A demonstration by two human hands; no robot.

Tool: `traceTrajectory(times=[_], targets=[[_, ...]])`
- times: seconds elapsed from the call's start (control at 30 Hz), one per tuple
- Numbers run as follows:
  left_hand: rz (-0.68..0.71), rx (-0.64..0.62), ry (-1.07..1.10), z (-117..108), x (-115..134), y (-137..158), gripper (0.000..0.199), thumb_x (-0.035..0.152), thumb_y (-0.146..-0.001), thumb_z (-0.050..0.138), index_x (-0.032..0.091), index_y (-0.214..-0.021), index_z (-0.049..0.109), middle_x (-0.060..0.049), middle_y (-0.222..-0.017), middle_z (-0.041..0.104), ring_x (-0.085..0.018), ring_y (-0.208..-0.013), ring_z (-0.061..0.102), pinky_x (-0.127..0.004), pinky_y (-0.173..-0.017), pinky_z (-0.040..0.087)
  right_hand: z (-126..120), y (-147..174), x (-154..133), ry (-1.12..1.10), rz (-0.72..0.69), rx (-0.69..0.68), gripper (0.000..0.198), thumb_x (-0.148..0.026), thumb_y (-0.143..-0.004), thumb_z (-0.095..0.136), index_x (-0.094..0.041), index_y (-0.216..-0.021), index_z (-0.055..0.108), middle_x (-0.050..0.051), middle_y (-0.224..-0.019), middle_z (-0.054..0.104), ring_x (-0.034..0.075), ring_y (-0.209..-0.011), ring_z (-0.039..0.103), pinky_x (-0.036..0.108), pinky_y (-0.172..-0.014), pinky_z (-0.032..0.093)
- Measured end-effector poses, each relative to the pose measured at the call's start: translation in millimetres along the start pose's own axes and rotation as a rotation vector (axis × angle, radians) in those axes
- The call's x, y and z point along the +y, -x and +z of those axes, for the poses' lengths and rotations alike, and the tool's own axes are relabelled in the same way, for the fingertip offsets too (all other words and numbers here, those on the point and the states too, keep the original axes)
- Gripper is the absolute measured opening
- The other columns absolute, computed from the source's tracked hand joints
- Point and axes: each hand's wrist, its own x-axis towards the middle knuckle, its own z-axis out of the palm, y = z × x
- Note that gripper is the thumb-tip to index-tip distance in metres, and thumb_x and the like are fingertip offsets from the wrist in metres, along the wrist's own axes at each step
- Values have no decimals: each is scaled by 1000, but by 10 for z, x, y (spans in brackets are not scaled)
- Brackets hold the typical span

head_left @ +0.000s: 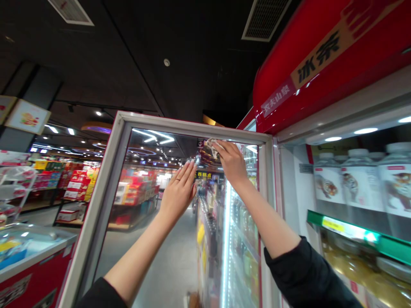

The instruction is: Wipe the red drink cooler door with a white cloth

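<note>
The glass door [180, 261] of a drinks fridge stands swung out in front of me, with a grey frame around its pane. My left hand [181, 182] lies with its fingers stretched out and close together at the middle of the glass, holding nothing; a ring is on one finger. Higher up and to the right, my right hand [233, 164] presses a crumpled pale cloth [213, 147] to the pane near the top of the frame. Part of the cloth is hidden under the fingers. Both my arms are raised, in black sleeves.
To the right, the fridge's shelves hold bottles with tiger labels [362, 184] above a green shelf edge [362, 233]. A red sign panel [308, 55] juts out overhead. At the lower left is a red chest freezer [35, 273], with stocked shelves [77, 184] behind it.
</note>
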Motion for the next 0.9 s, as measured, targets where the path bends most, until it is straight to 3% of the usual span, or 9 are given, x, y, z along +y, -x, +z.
traceTrajectory(times=[0.2,0.3,0.43,0.53,0.7,0.9], targets=[[-1,16,13,35,6,17,86,18,-112,52,18,-182,3,-13,-174,47,-26,-161,51,-43,-135,41,-83,141,70,99,160,81,49,-4,-103,55,-26,-139,79,11,-138,79,30,-124,71,51,-110,64],[-15,14,29,47,10,24,86,17,-111,51,19,-183,3,-13,-175,45,-27,-161,50,-44,-136,40,-84,233,-35,81,99,50,48,-5,-103,56,-29,-137,80,8,-135,81,28,-124,72,49,-112,63],[-14,8,51,56,-2,36,86,16,-111,50,20,-183,3,-13,-177,42,-27,-162,48,-45,-137,39,-65,70,6,33,23,-19,48,-5,-104,56,-30,-139,78,7,-142,78,27,-134,68,49,-119,60],[-13,0,59,58,-11,43,88,15,-111,50,20,-182,0,-13,-177,41,-27,-162,47,-46,-137,39,-88,11,202,57,108,38,50,-4,-103,55,-29,-139,79,7,-143,78,28,-133,69,51,-119,59],[-22,1,77,59,-1,47,91,15,-110,51,22,-182,-4,-12,-178,40,-28,-163,47,-47,-136,41,-156,300,363,145,230,175,46,-7,-102,55,-28,-132,82,8,-133,81,29,-122,72,52,-114,61],[-22,7,87,50,5,46,90,16,-111,52,23,-182,-3,-11,-178,39,-28,-163,46,-47,-137,39,-162,250,347,62,70,51,46,-6,-103,56,-29,-134,81,6,-139,80,26,-132,70,48,-121,57]])
